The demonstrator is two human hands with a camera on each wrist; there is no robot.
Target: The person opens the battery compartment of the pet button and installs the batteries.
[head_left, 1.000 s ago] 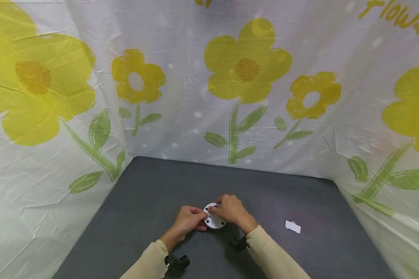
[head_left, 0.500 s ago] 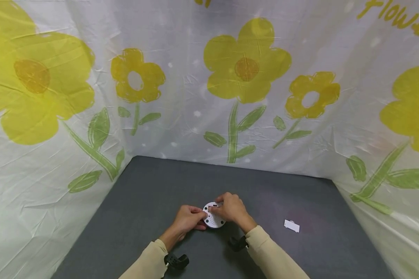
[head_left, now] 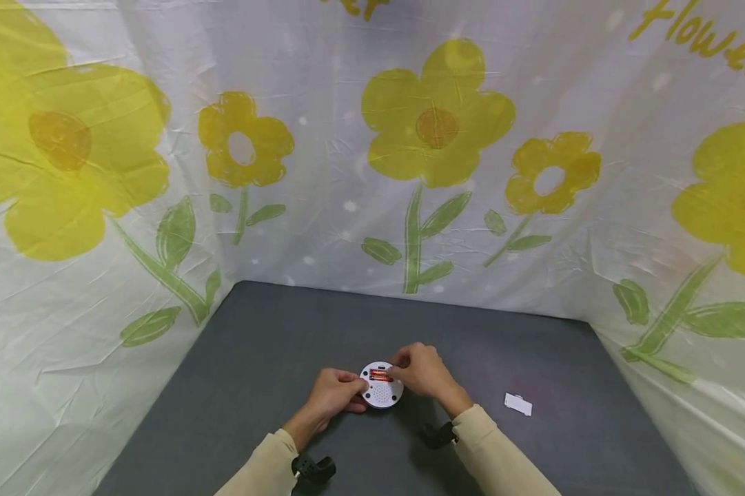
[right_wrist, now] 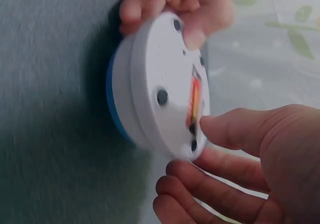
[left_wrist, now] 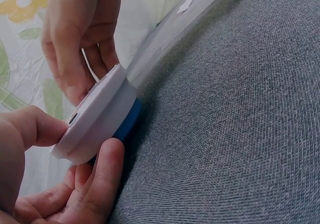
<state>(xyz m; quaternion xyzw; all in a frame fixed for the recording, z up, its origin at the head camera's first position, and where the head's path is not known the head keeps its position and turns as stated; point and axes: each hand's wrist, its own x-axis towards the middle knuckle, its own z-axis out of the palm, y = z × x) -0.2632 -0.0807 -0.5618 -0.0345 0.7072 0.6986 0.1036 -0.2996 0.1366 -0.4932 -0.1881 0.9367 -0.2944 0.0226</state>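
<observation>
A round white battery-powered device point(head_left: 382, 395) lies with its underside up, showing small dark feet and a patch of little holes. Its blue lower part point(left_wrist: 129, 120) shows in the left wrist view. Red batteries point(head_left: 380, 375) sit in the uncovered compartment near the far side. My left hand point(head_left: 335, 394) pinches the device's left rim, thumb on the white face and fingers below. At the opposite rim, my right hand point(head_left: 423, 370) holds the device; its thumb point(right_wrist: 227, 129) touches the face by the batteries' end, while its fingers lie at the edge.
A small white battery cover point(head_left: 518, 404) with tabs lies on the dark grey tabletop point(head_left: 298, 324), right of the hands. A white curtain point(head_left: 322, 207) with yellow flowers surrounds the table. Each wrist wears a black band mount point(head_left: 313, 469).
My right hand has drawn back to the right, and its thumb has slid off the compartment. The red batteries now show. My left hand keeps its hold on the rim.
</observation>
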